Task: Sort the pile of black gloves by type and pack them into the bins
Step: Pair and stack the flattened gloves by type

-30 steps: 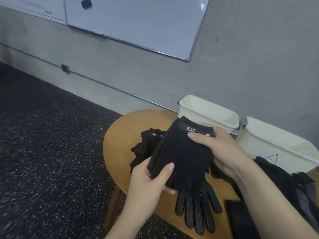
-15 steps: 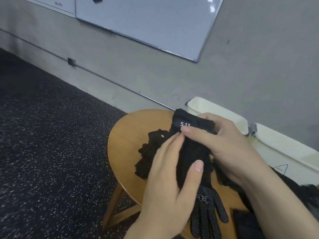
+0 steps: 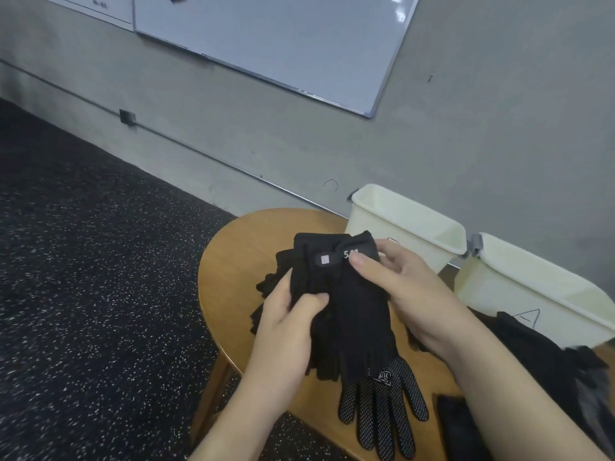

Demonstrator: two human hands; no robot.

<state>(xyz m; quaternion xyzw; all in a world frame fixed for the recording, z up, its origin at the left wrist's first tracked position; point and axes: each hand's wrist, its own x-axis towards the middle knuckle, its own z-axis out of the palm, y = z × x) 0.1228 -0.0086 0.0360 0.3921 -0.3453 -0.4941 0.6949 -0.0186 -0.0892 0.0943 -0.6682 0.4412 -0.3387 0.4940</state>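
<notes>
Both hands hold black gloves above the round wooden table. My right hand pinches the cuff of a black glove with a 5.11 label. My left hand grips a second black glove with a square tag on its left side. A dotted-grip glove lies flat on the table under them. More black gloves lie heaped behind my left hand. Two cream bins stand at the table's far right.
A further heap of black gloves lies at the right, in front of the second bin. A dark flat piece lies near the table's front edge. Speckled dark floor spreads to the left, below a grey wall with a whiteboard.
My left hand has shifted from lying over the gloves' front to gripping their left side. The square-tagged cuff now shows beside the 5.11 label. The view has tilted.
</notes>
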